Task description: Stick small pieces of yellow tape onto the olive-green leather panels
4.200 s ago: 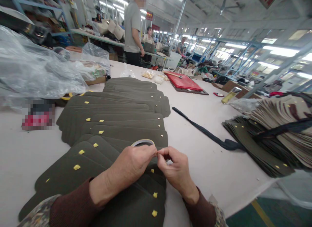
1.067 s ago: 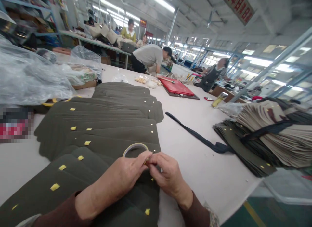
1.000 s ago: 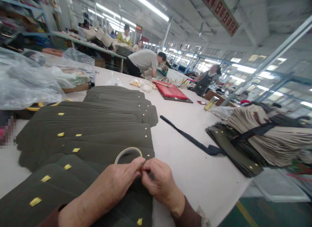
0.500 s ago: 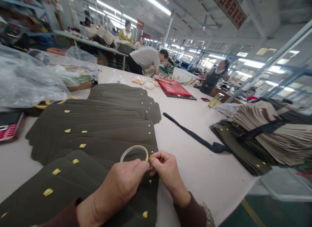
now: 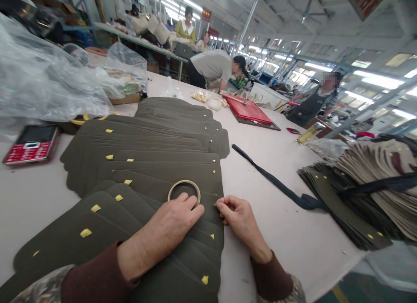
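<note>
My left hand (image 5: 177, 222) is closed on the near side of a roll of yellow tape (image 5: 184, 182), its fingers reaching over the rim. The roll is held over fanned, overlapping dark olive fabric pieces (image 5: 169, 157). Beside it, at the right edge of those pieces, my right hand (image 5: 239, 214) pinches a tiny piece of yellow tape (image 5: 215, 203) between thumb and forefinger. Small yellow tape bits (image 5: 86, 232) stick to several pieces. Metal studs (image 5: 214, 161) dot their right ends.
Left lie a red phone (image 5: 32, 144) and clear plastic bags (image 5: 48, 77). A black strap (image 5: 270, 177) leads to tied stacks of fabric pieces (image 5: 374, 181) on the right. Farther back are a red board (image 5: 250, 107), a bottle (image 5: 310, 133) and several people.
My right hand has drawn away from the tape roll to the right, with a bit of tape in its fingertips. My left hand keeps the roll. The view has shifted.
</note>
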`<state>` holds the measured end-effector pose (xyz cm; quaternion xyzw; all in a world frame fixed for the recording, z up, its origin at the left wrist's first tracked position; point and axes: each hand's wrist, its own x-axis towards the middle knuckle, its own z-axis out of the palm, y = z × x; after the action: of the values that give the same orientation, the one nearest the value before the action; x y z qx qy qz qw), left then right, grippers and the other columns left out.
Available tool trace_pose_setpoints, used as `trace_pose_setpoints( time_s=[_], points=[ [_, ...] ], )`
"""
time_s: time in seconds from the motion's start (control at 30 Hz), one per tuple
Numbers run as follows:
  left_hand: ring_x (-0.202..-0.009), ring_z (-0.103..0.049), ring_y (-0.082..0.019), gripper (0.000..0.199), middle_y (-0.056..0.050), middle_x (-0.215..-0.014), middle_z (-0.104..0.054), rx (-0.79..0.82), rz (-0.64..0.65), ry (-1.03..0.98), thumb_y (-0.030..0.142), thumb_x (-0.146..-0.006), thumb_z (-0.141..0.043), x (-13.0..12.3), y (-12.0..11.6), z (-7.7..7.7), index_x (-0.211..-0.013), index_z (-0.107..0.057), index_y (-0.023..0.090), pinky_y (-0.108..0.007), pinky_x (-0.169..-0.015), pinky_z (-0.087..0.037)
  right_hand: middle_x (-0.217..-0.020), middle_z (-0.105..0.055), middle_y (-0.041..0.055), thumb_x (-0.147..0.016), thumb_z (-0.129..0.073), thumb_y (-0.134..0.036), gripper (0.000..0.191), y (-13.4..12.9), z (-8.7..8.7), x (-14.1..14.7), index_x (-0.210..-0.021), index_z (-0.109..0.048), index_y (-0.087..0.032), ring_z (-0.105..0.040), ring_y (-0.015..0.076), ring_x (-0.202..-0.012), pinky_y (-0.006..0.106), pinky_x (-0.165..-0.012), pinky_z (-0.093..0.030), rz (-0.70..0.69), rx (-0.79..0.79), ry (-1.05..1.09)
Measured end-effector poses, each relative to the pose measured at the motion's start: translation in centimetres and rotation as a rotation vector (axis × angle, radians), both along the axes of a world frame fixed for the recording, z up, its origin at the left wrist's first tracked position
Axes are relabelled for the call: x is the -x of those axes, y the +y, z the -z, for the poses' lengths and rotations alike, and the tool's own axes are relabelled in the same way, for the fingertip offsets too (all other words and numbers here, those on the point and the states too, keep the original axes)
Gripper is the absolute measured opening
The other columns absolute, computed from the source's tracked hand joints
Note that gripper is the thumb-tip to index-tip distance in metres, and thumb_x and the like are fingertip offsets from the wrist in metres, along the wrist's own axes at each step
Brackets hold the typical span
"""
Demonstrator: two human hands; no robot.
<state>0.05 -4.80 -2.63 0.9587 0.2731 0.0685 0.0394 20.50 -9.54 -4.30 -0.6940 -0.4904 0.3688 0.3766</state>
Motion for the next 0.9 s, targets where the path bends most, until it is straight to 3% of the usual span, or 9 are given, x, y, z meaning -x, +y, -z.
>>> trace_pose_setpoints(
  time_s=[0.2, 0.37, 0.47, 0.53, 0.7, 0.9],
  points=[
    [-0.081, -0.052, -0.021, 0.009, -0.004, -0.092, -0.058, 0.030, -0.001, -0.014, 0.011, -0.089, -0.050, 0.1, 0.2, -0.2, -0.089, -0.054, 0.020, -0.032, -0.065, -0.048, -0.067, -0.069, 0.0012, -0.081, -0.057, -0.021, 0.015, 0.0, -0.7, 0.8, -0.073, -0.070, -0.017, -0.059, 0.0137, -0.058, 0.023, -0.057, -0.045, -0.091, -0.117, -0.322],
    [-0.082, -0.052, -0.022, 0.011, -0.004, -0.093, -0.058, 0.035, -0.012, -0.028, 0.011, -0.089, -0.049, 0.2, 0.3, -0.1, -0.090, -0.054, 0.020, -0.033, -0.064, -0.048, -0.063, -0.066, -0.0021, -0.084, -0.058, -0.023, 0.017, -0.6, -0.3, 0.9, -0.100, -0.063, -0.018, -0.060, 0.0147, -0.055, 0.024, -0.057, -0.045, -0.035, -0.169, -0.364],
    [-0.082, -0.052, -0.022, 0.011, -0.004, -0.093, -0.057, 0.037, -0.023, -0.027, 0.010, -0.089, -0.049, 0.2, 0.1, -0.1, -0.090, -0.054, 0.020, -0.031, -0.063, -0.048, -0.065, -0.065, -0.0008, -0.086, -0.058, -0.026, 0.009, -1.3, -0.2, 1.0, -0.087, -0.063, -0.019, -0.059, 0.0148, -0.055, 0.024, -0.056, -0.044, -0.012, -0.176, -0.393],
    [-0.082, -0.051, -0.021, 0.011, -0.004, -0.093, -0.057, 0.047, -0.023, -0.016, 0.011, -0.089, -0.049, 0.2, 0.1, -0.1, -0.090, -0.055, 0.020, -0.031, -0.064, -0.048, -0.072, -0.068, 0.0023, -0.087, -0.056, -0.024, 0.014, -1.7, 0.0, 1.2, -0.078, -0.065, -0.019, -0.062, 0.0163, -0.064, 0.026, -0.062, -0.046, -0.054, -0.220, -0.452],
    [-0.085, -0.052, -0.022, 0.011, -0.005, -0.095, -0.058, 0.100, -0.020, -0.013, 0.012, -0.091, -0.047, 0.1, 0.3, -0.3, -0.091, -0.055, 0.019, -0.033, -0.069, -0.050, -0.079, -0.069, 0.0066, -0.088, -0.051, -0.021, 0.020, -1.5, 0.7, 1.7, -0.082, -0.069, -0.017, -0.064, 0.0194, -0.073, 0.029, -0.072, -0.046, -0.064, -0.296, -0.574],
    [-0.086, -0.055, -0.023, 0.023, -0.004, -0.094, -0.061, 0.111, -0.050, -0.030, 0.003, -0.084, -0.045, -0.2, 0.1, 1.3, -0.093, -0.057, 0.021, -0.032, -0.066, -0.050, -0.065, -0.068, 0.0016, -0.083, -0.055, -0.019, 0.019, 0.0, 0.4, 2.1, -0.070, -0.068, -0.019, -0.062, 0.0162, -0.062, 0.024, -0.060, -0.042, 0.024, -0.148, -0.473]
  ],
)
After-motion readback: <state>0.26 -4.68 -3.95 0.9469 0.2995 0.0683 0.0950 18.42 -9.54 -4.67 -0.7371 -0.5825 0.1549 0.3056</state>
